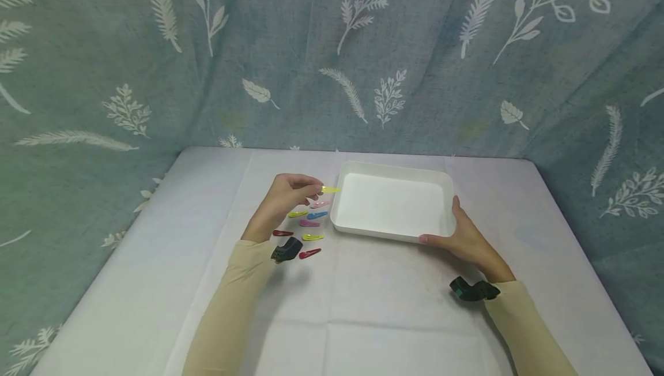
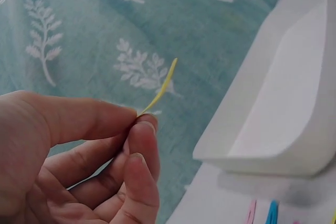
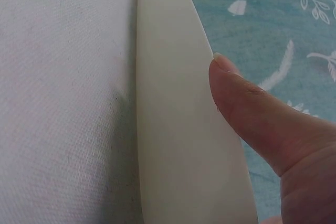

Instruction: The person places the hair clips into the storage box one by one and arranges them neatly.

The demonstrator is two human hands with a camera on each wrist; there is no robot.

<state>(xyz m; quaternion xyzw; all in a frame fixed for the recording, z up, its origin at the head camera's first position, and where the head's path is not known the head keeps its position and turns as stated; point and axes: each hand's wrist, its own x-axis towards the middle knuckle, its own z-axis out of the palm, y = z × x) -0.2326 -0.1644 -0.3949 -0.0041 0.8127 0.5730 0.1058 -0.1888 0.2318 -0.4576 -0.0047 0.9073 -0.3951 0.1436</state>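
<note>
A yellow snap hair clip (image 1: 330, 190) is pinched between the thumb and forefinger of my left hand (image 1: 290, 196), its free end pointing at the left rim of a white tray (image 1: 391, 203). In the left wrist view the hair clip (image 2: 166, 85) shows edge-on above the fingertips. My right hand (image 1: 467, 240) grips the tray's near right corner, thumb at the front wall and fingers along the right side. The right wrist view shows the thumb (image 3: 236, 90) at the rim of the tray wall (image 3: 178, 108). Nothing lies inside the tray.
Left of the tray, several more hair clips lie loose on the white cloth, among them a blue one (image 1: 317, 215), a yellow one (image 1: 313, 237) and a dark red one (image 1: 310, 254). A leaf-patterned curtain (image 1: 290, 64) hangs behind the table.
</note>
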